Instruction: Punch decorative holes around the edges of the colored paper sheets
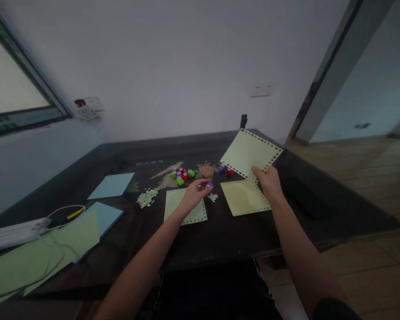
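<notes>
Hands at work over dark surface (220, 235), head view. Right hand (269, 181) pinches one corner of a pale green sheet (250, 153) w/ punched holes along its edges; sheet is lifted off the surface, tilted, its far corner up toward the wall. Left hand (195, 193) is closed around a small purple punch (209, 184), fingertips curled on it, just above a second punched sheet (186, 206) lying flat. A third sheet (245, 198), yellowish, lies flat below the right hand, touching or nearly touching the lifted one; cannot tell which. Cluster of small punches (182, 175) (green, red, purple) sits beyond the left hand, w/ two more (226, 170) near the lifted sheet. Paper scraps (147, 198) lie left of the flat sheet.

Technique, as judged: lifted sheet is held by one corner only, so it may sag or swing; a grip nearer mid-edge would steady it. Bring punch and paper edge together squarely, slot fully over the edge, in line w/ the existing row so spacing stays even. Keep fingers clear of the slot when pressing.
</notes>
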A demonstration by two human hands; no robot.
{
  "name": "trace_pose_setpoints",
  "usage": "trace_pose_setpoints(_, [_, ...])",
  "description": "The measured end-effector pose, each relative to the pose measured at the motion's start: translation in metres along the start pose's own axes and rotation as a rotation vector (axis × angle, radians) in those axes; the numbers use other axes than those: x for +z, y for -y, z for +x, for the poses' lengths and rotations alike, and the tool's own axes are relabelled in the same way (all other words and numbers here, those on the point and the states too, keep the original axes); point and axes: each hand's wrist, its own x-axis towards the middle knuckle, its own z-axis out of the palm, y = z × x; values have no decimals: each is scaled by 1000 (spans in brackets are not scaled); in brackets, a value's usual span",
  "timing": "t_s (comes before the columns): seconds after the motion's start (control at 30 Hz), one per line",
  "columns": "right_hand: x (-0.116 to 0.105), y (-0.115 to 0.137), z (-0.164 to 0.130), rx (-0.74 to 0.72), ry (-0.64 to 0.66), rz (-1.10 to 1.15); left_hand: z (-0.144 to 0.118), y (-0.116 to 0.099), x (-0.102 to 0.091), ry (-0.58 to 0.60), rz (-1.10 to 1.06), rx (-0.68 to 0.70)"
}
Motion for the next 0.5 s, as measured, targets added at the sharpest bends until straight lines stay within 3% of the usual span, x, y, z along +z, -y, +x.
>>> trace_pose_setpoints(0.13, [-12,12,4,0,-47,69,10,-4,5,43,-137,-65])
trace_pose_setpoints(0.23, [-26,15,5,44,-61,81,29,-6,11,43,-97,-75])
trace_pose_setpoints(0.33, [-39,7,3,85,-84,122,57,-3,17,56,28,-64])
trace_pose_setpoints(0.5, [-52,-11,-3,194,-113,210,107,6,32,41,423,-114])
